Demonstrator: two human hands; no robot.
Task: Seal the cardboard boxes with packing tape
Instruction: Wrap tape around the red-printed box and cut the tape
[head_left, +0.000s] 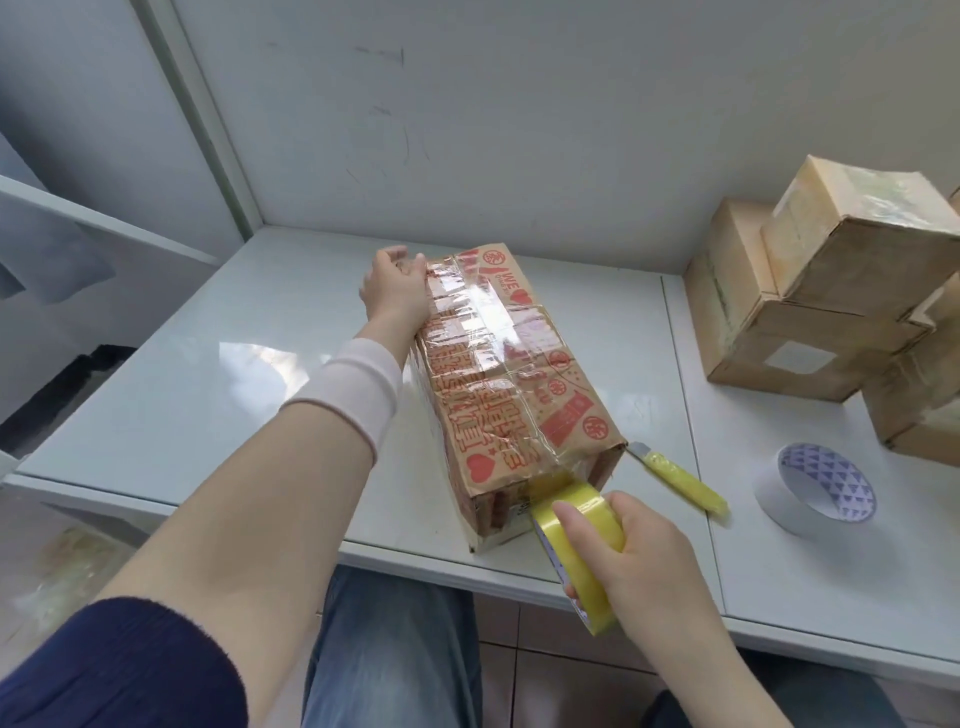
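Box (519, 374), held by left hand (397, 291), meets tape (584, 496) in right hand (644, 551).

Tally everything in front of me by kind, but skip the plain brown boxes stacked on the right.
Tape rolls: 2, a yellow tape roll and a white tape roll
Knives: 1, a yellow-handled utility knife
Boxes: 1, the printed cardboard box
Total: 4
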